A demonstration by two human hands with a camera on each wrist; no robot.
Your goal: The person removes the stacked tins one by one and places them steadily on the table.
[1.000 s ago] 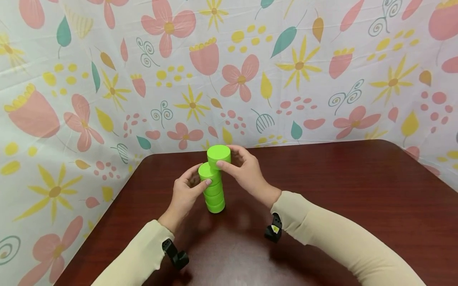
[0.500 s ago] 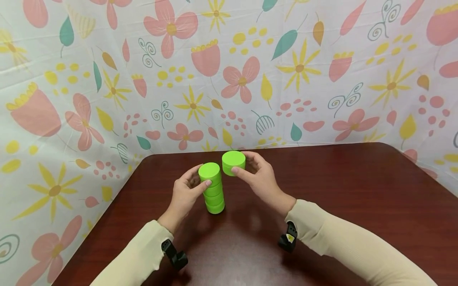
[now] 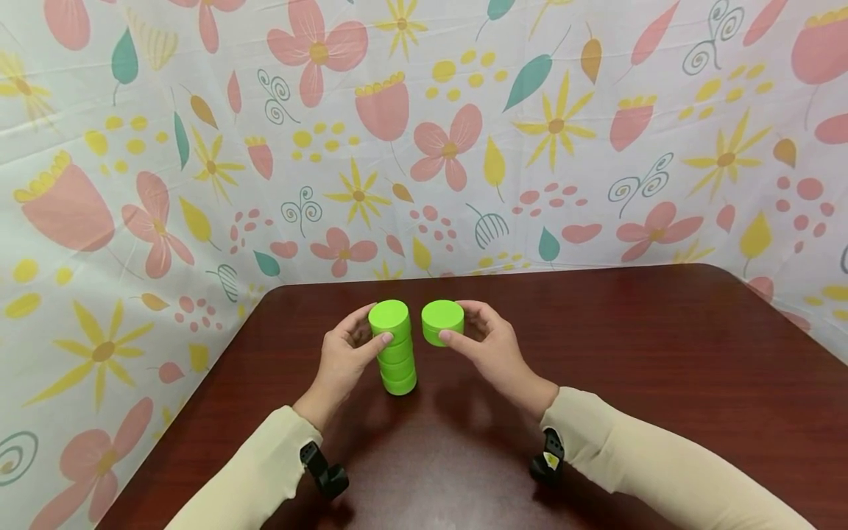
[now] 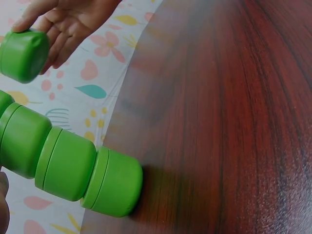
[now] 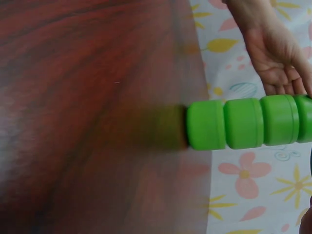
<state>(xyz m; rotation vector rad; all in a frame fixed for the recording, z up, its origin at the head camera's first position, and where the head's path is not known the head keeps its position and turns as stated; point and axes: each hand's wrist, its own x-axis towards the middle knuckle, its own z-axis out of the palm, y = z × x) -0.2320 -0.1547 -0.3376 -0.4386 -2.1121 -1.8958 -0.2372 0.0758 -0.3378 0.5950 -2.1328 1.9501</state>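
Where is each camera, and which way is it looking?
Head: worn on the head, looking forward and down at the table; shows both sleeves, the left hand at the stack and the right hand holding a loose piece.
Left wrist: on the left wrist, looking sideways across the table at the stack; shows the right hand.
Right wrist: on the right wrist, looking sideways at the stack; shows the left hand.
All three views share the stack.

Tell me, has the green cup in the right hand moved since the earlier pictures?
Yes. The green cup in the right hand has come off the stack and moved down and to its right; the stack has stayed put.
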